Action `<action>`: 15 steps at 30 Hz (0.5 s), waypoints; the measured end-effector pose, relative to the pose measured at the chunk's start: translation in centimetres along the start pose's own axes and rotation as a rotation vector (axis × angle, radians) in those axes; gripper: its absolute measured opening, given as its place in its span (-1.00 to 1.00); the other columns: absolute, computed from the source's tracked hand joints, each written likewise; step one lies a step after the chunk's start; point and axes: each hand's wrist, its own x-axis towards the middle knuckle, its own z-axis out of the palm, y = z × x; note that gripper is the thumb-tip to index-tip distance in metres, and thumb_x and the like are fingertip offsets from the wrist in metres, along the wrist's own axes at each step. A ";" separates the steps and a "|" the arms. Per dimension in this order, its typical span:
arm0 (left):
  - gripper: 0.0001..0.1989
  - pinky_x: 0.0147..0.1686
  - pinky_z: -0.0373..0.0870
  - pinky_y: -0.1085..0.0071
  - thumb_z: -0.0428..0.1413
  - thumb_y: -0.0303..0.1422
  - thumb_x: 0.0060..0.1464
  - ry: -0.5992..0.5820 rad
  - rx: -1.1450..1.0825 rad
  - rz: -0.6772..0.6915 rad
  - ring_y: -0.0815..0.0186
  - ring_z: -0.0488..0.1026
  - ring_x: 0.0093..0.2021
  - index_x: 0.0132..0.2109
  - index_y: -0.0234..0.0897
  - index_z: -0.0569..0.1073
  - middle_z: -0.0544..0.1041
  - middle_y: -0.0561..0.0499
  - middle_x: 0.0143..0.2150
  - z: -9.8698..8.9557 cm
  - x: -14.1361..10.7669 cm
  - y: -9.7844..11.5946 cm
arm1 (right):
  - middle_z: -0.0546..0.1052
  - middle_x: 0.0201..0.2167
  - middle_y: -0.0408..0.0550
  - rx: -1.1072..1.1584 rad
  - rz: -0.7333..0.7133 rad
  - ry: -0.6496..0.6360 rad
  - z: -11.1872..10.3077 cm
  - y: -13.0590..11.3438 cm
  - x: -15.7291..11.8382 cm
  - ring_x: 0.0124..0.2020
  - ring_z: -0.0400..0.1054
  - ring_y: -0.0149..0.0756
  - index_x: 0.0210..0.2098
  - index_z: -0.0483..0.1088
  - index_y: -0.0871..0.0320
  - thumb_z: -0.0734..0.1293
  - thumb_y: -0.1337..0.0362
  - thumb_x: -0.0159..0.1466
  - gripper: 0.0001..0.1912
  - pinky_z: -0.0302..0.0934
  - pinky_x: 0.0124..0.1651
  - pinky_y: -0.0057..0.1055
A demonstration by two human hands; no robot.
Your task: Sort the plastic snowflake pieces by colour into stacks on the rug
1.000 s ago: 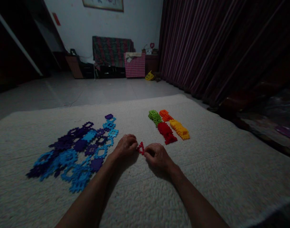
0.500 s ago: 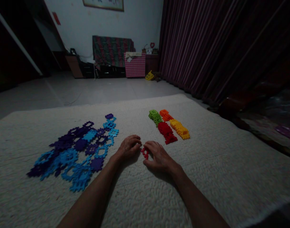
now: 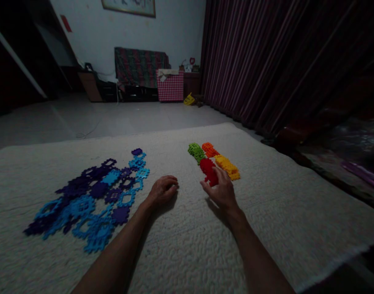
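Note:
My right hand (image 3: 222,188) is over the near end of a red stack of toothed plastic pieces (image 3: 207,166). Its thumb and fingers are apart, with the thumb on the left; part of the stack is hidden behind the fingers. My left hand (image 3: 164,190) rests on the pale quilted cover (image 3: 174,253), fingers loosely bent with a gap to the thumb, and no piece shows in it. Around the red stack lie a green stack (image 3: 195,152), an orange stack (image 3: 209,149) and a yellow stack (image 3: 228,166).
Left of my hands spreads a loose heap of dark purple pieces (image 3: 99,189) and light blue pieces (image 3: 82,205). Past the cover's far edge is a tiled floor (image 3: 125,116) with a low cabinet (image 3: 140,93). A purple curtain (image 3: 236,61) hangs at the right.
My right hand has moved right and forward, from beside my left hand to the red stack. The small red piece no longer shows between my hands. My left hand stays nearly in place.

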 end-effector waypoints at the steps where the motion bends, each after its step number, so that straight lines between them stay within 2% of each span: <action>1: -0.80 0.01 0.42 0.24 0.07 -0.34 0.10 0.002 -0.002 -0.003 0.20 0.53 -0.07 -0.24 -0.25 0.58 0.60 -0.11 -0.10 0.0 0.0 0.0 | 0.41 0.00 0.20 -0.051 0.046 0.042 -0.3 0.8 0.2 0.08 0.29 0.02 0.11 0.32 0.21 0.40 0.05 0.12 -0.38 0.22 0.15 -0.01; 3: -0.81 0.01 0.42 0.24 0.07 -0.33 0.09 0.001 -0.002 -0.011 0.20 0.53 -0.07 -0.25 -0.24 0.58 0.61 -0.10 -0.10 -0.1 0.1 0.0 | 0.41 -0.04 0.18 -0.134 0.124 0.058 -0.8 1.9 0.2 0.03 0.31 0.01 0.08 0.35 0.21 0.40 0.05 0.11 -0.40 0.25 0.12 -0.03; 7: -0.82 -0.01 0.43 0.26 0.08 -0.34 0.09 -0.002 0.003 -0.019 0.22 0.53 -0.08 -0.26 -0.23 0.58 0.61 -0.09 -0.11 -0.1 0.1 0.0 | 0.39 -0.11 0.14 -0.233 0.207 -0.006 -1.2 2.5 -0.2 -0.07 0.34 -0.05 0.03 0.39 0.24 0.42 0.09 0.08 -0.42 0.30 0.05 -0.13; 12: -0.81 0.00 0.43 0.24 0.06 -0.33 0.11 0.011 0.004 -0.012 0.21 0.52 -0.08 -0.25 -0.23 0.57 0.60 -0.09 -0.12 0.1 0.0 -0.3 | 0.37 -0.12 0.09 -0.287 0.214 -0.077 -1.1 2.7 -0.5 -0.12 0.36 -0.09 0.01 0.39 0.18 0.40 0.09 0.09 -0.48 0.34 -0.06 -0.19; 15: -0.81 0.01 0.42 0.23 0.07 -0.33 0.10 0.012 0.017 -0.027 0.22 0.51 -0.08 -0.25 -0.22 0.57 0.60 -0.07 -0.12 0.1 0.0 -0.3 | 0.37 -0.16 0.06 -0.276 0.178 -0.075 -0.9 3.1 -0.6 -0.17 0.36 -0.11 -0.02 0.39 0.18 0.40 0.09 0.10 -0.50 0.34 -0.08 -0.19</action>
